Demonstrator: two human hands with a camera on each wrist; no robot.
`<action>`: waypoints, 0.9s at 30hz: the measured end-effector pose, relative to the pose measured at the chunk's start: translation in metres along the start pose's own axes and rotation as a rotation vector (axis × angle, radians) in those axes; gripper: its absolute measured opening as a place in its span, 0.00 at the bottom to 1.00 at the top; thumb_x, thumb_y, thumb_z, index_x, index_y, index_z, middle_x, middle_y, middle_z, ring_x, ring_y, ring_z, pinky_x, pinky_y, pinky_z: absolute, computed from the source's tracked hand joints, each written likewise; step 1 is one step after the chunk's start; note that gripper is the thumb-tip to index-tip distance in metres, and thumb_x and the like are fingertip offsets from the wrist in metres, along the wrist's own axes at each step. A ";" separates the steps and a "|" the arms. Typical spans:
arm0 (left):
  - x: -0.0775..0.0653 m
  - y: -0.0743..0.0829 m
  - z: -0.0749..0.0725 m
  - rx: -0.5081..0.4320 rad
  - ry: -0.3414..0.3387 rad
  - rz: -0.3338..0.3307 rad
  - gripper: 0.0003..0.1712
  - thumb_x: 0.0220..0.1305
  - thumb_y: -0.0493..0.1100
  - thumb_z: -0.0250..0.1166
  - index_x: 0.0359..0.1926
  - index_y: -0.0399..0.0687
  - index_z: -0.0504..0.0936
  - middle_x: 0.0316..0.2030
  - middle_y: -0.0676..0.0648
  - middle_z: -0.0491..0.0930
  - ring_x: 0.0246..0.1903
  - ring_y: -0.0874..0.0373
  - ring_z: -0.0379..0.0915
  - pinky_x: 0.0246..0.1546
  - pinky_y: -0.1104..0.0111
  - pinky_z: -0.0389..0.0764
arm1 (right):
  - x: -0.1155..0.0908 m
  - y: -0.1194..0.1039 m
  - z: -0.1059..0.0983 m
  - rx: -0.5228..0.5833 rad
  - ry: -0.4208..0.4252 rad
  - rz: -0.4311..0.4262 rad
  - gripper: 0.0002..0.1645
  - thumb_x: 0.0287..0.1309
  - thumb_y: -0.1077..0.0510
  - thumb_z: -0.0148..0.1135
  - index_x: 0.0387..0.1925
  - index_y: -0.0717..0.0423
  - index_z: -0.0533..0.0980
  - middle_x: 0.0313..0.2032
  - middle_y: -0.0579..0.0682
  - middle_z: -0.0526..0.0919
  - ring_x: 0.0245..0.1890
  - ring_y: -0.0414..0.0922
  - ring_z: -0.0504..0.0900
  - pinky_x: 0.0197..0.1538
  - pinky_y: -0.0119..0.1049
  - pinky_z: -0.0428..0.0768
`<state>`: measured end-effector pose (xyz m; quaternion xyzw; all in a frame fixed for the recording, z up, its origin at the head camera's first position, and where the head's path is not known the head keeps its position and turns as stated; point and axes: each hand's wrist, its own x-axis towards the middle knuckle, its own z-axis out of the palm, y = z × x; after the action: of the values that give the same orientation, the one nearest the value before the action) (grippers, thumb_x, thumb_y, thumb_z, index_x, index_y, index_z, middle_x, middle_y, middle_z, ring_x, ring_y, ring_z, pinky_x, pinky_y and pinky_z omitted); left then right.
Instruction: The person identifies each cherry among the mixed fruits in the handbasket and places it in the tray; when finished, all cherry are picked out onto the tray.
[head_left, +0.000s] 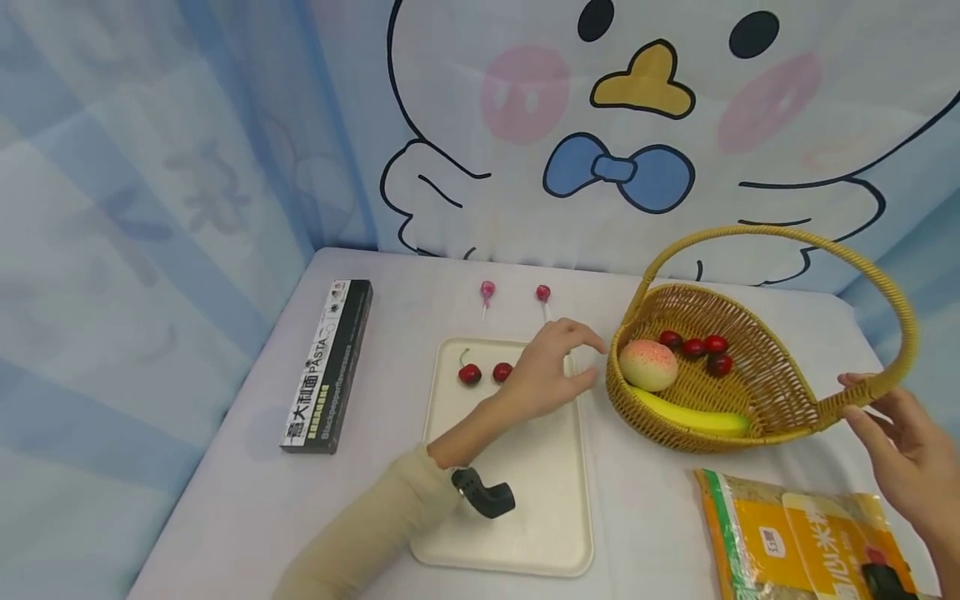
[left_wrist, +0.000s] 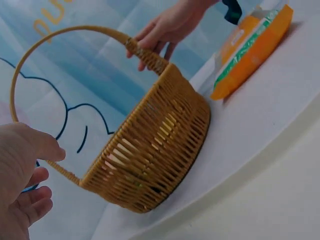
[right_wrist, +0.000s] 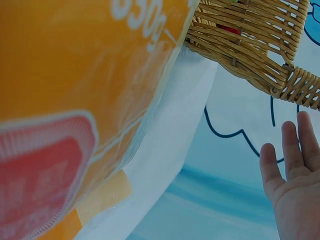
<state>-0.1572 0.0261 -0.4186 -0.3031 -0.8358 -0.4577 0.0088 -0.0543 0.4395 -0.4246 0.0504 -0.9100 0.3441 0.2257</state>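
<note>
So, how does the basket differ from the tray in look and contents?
The basket is woven and golden brown; the tray is smooth and cream. The basket has a tall arched handle; the tray shows none. The basket holds a peach, a banana and four cherries; on the tray, two cherries show. Both stand on the white table.

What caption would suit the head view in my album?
Left hand and right hand flank a wicker basket of peach, banana and cherries.

Curtained-off tabletop booth: cartoon-print curtain (head_left: 622, 229) behind, pale-blue drape (head_left: 142, 275) at left, white table (head_left: 247, 500) between.
</note>
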 end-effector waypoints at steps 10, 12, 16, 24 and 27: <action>0.035 0.038 0.044 0.003 -0.076 0.094 0.19 0.70 0.41 0.70 0.60 0.52 0.84 0.62 0.50 0.81 0.63 0.57 0.75 0.62 0.78 0.72 | 0.000 -0.001 -0.004 -0.013 -0.023 0.032 0.28 0.79 0.66 0.53 0.76 0.58 0.68 0.62 0.14 0.68 0.60 0.12 0.64 0.62 0.04 0.60; 0.041 0.042 0.053 -0.008 -0.081 0.081 0.19 0.70 0.42 0.71 0.61 0.53 0.84 0.63 0.50 0.80 0.64 0.58 0.74 0.62 0.78 0.71 | 0.000 -0.002 -0.003 -0.019 -0.024 0.033 0.27 0.79 0.66 0.54 0.75 0.59 0.69 0.62 0.14 0.68 0.60 0.12 0.64 0.62 0.04 0.59; 0.051 0.050 0.069 -0.014 -0.088 0.052 0.21 0.70 0.43 0.71 0.62 0.56 0.83 0.65 0.51 0.78 0.62 0.60 0.74 0.59 0.78 0.71 | 0.000 -0.002 -0.006 -0.047 -0.032 0.055 0.27 0.79 0.64 0.55 0.75 0.58 0.69 0.62 0.12 0.66 0.60 0.11 0.62 0.63 0.04 0.57; 0.074 0.065 0.093 0.028 -0.153 0.011 0.25 0.74 0.48 0.68 0.69 0.60 0.79 0.69 0.53 0.74 0.61 0.66 0.75 0.54 0.84 0.68 | 0.001 0.000 -0.009 -0.055 -0.026 0.051 0.28 0.79 0.64 0.56 0.75 0.59 0.69 0.64 0.11 0.65 0.62 0.10 0.61 0.63 0.03 0.57; 0.083 0.067 0.103 0.016 -0.191 -0.001 0.26 0.74 0.48 0.67 0.70 0.58 0.78 0.70 0.52 0.73 0.60 0.66 0.74 0.48 0.87 0.69 | 0.003 -0.001 -0.008 -0.023 -0.027 0.014 0.27 0.77 0.67 0.57 0.73 0.62 0.70 0.64 0.13 0.68 0.63 0.12 0.64 0.63 0.04 0.59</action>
<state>-0.1633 0.1735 -0.4030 -0.3447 -0.8367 -0.4200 -0.0689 -0.0535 0.4443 -0.4177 0.0460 -0.9172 0.3345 0.2116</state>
